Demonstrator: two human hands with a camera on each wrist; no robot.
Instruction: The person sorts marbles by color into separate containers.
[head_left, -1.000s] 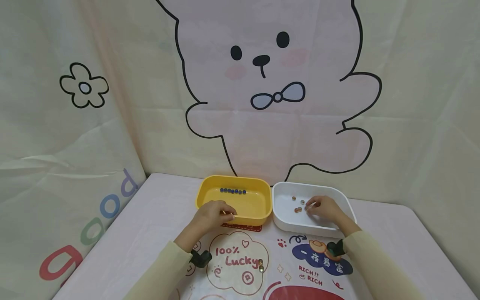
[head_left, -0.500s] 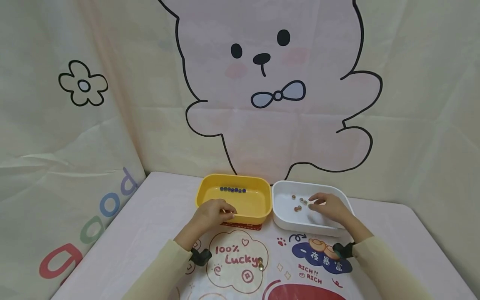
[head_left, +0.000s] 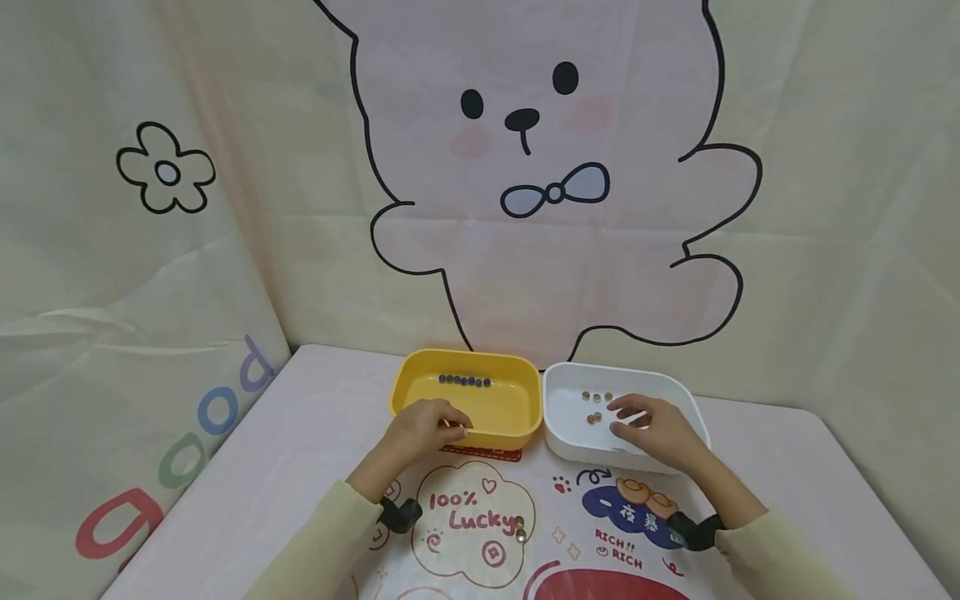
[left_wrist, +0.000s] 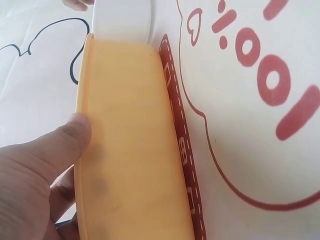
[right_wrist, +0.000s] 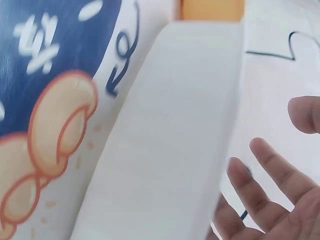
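Observation:
A yellow plastic tray (head_left: 502, 404) stands beside a white plastic tray (head_left: 564, 433). Along the yellow tray's back part runs a row of several small dark blue beads (head_left: 464, 381). My left hand (head_left: 427, 427) grips the front rim of that tray, thumb (left_wrist: 75, 131) on the rim and fingers partly hidden behind it. Over the white tray hovers my right hand (head_left: 655, 427), fingers spread and nothing in them. Just left of it, three amber and clear beads (head_left: 597, 397) sit in a short row. Two brownish beads (head_left: 595, 418) lie together nearer the front.
Two golden beads (head_left: 521, 530) lie on the printed tablecloth (head_left: 465, 533) in front of the trays. A curtain with a bear drawing (head_left: 555, 275) hangs right behind the table. A dark wrist strap (head_left: 400, 515) shows at my left sleeve.
The fingers of my right hand have come away from a bead and spread apart. Beads in the white tray have shifted into a row of three. My left hand stays put.

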